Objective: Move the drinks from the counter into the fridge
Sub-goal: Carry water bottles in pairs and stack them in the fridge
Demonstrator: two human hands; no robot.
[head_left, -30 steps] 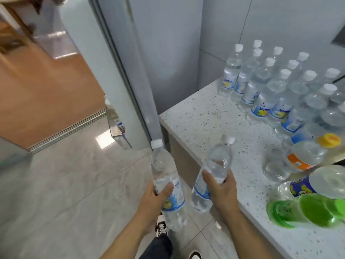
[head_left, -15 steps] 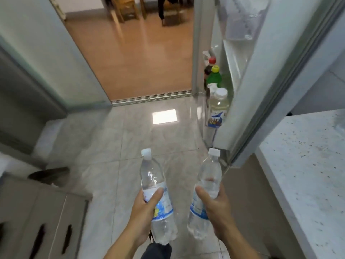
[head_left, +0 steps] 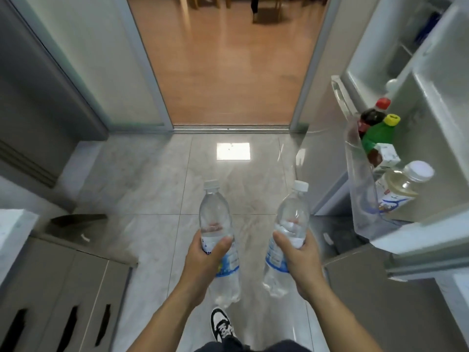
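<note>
The left hand [head_left: 203, 260] grasps one clear plastic water bottle [head_left: 217, 235], the right hand [head_left: 299, 260] another [head_left: 288, 237]; both held over the tiled floor [head_left: 152, 179], white caps pointing forward, beside the open fridge door [head_left: 436, 153].

Hidden and cut-off parts

The left hand [head_left: 203, 260] covers much of the label on its water bottle [head_left: 218, 240]; the right hand [head_left: 299, 260] does the same on the other water bottle [head_left: 286, 240]. The fridge door [head_left: 431, 240] runs off the right edge. Behind the clear door shelf [head_left: 360, 189], the cola bottle [head_left: 371, 116] and green bottle [head_left: 380, 134] show only their tops. Label print is unreadable.
</note>
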